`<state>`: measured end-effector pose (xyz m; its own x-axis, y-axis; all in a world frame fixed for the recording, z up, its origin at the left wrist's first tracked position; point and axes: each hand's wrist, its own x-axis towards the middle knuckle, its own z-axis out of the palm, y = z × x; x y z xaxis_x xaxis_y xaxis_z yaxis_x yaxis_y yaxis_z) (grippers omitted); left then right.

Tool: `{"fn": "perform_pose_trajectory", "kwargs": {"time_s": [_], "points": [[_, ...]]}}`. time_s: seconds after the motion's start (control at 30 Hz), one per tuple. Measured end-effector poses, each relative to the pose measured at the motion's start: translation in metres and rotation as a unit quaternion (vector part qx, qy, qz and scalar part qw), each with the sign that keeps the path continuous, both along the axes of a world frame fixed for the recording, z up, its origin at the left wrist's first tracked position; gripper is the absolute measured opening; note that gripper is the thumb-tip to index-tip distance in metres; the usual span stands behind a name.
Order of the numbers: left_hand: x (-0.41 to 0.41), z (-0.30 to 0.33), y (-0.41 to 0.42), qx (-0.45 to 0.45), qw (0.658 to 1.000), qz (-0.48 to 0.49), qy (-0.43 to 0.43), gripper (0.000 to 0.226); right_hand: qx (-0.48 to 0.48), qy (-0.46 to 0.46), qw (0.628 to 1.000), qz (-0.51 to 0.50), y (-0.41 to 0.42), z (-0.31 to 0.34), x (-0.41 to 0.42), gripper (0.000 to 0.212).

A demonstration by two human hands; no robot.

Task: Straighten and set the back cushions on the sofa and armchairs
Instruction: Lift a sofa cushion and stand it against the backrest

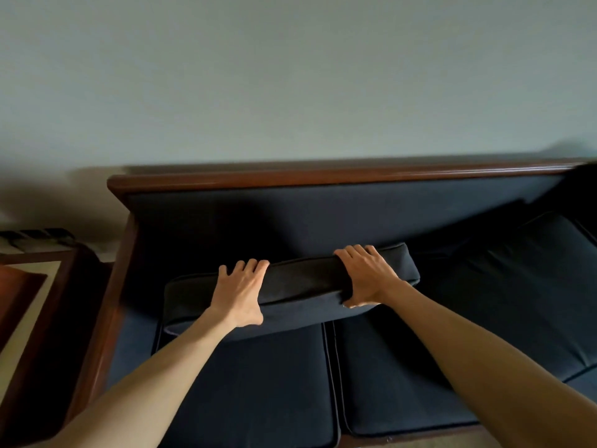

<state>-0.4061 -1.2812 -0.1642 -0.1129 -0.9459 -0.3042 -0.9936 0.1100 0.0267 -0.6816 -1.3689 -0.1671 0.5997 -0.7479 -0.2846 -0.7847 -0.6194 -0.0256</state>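
**Both hands grip a back cushion over the sofa seat**

The person's left hand [240, 294] and right hand [366, 276] each clasp the top edge of a dark cushion [300, 281], fingers curled over it. The cushion is tilted, its right end higher, in front of the sofa [323, 215] backrest and above the two left seat cushions [403, 376]. Another cushion [533, 270] lies at the sofa's right end.

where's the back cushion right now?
Head view, centre: the back cushion is gripped along its top edge by the left hand and right hand, above the seat cushions, before the sofa back.
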Motion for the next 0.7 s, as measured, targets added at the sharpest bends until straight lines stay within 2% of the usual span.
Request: {"fn": "perform_pose_trajectory", "kwargs": {"time_s": [0.1, 0.37, 0.53, 0.7], "points": [[0.021, 0.004, -0.005, -0.003, 1.000, -0.004, 0.014, 0.106, -0.020, -0.014, 1.000, -0.005, -0.002, 0.004, 0.018, 0.101], [0.123, 0.018, -0.018, 0.001, 1.000, -0.005, -0.014, 0.109, -0.025, -0.061, 0.998, -0.021, 0.001, -0.002, 0.117, 0.090], [0.170, 0.021, -0.034, -0.014, 1.000, -0.008, -0.016, 0.108, -0.031, -0.070, 0.996, -0.039, -0.010, -0.003, 0.164, 0.093], [0.180, 0.012, -0.049, -0.031, 1.000, -0.001, 0.001, 0.108, -0.060, -0.062, 0.996, -0.034, -0.031, -0.002, 0.173, 0.093]]}}
